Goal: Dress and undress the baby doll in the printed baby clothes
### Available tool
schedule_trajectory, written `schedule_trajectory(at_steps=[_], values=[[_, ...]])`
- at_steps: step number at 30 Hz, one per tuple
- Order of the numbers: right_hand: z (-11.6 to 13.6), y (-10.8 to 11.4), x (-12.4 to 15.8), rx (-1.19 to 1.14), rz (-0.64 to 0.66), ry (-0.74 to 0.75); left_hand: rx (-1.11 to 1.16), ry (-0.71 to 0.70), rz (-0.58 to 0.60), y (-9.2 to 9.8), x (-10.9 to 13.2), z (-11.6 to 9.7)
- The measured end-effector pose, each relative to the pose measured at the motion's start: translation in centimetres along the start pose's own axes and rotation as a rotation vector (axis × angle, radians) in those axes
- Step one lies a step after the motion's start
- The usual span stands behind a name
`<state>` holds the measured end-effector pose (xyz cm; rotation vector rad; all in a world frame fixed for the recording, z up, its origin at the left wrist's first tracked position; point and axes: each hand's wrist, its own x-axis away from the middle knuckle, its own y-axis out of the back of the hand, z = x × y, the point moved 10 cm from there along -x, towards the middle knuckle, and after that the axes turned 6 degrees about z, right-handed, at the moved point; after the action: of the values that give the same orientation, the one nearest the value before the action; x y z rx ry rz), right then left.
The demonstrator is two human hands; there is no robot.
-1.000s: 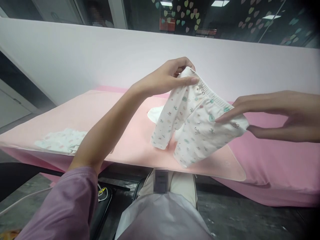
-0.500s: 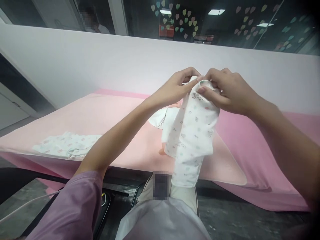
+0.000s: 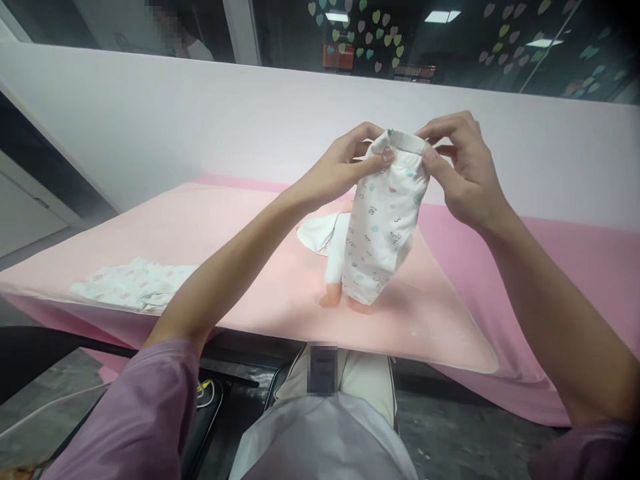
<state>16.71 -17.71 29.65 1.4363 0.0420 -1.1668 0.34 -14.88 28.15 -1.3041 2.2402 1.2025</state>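
Small white baby pants with a little coloured print hang upright in front of me, waistband at the top. My left hand pinches one side of the waistband between thumb and fingers. At its other side, my right hand grips the edge the same way. Behind the pants lies a doll in white clothing, mostly hidden, with its feet showing below the cloth. Another white printed garment is spread flat to the left, partly covered by my left forearm.
The bed-like table has a pale pink pad over a darker pink sheet. A white wall rises behind it, below dark glass with heart stickers. A person is partly visible at the upper left. A black chair stands at lower left.
Both hands have risen slightly and drawn apart, stretching the waistband. The pants have been lifted and turned; their lower end now hangs higher, and more of the doll's feet shows.
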Motion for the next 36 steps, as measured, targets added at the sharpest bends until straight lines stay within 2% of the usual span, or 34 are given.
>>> schedule_trajectory(at_steps=[3, 7, 15, 20, 26, 32, 36], values=[[-0.7, 0.2, 1.5, 0.005, -0.032, 0.031, -0.011, 0.004, 0.003, 0.1, 0.0, 0.5], [-1.1, -0.6, 2.5, 0.079, 0.052, 0.031, -0.004, -0.012, 0.025, -0.5, 0.0, 0.8], [1.2, -1.2, 3.3, 0.077, 0.059, 0.24, -0.065, -0.053, -0.045, -1.4, 0.9, -0.8], [1.5, -1.8, 3.8, 0.174, 0.114, 0.244, -0.074, -0.041, -0.06, -1.4, 1.0, 0.3], [2.9, -1.8, 4.0, 0.279, -0.025, 0.433, -0.008, -0.157, -0.066, -1.8, 1.2, 0.9], [1.6, -2.4, 3.4, 0.105, -0.127, 0.38, 0.002, -0.143, -0.024, -2.4, 1.5, 1.4], [0.9, -3.1, 2.5, 0.025, -0.081, 0.372, -0.018, -0.113, 0.103, -2.3, 1.6, 1.3]])
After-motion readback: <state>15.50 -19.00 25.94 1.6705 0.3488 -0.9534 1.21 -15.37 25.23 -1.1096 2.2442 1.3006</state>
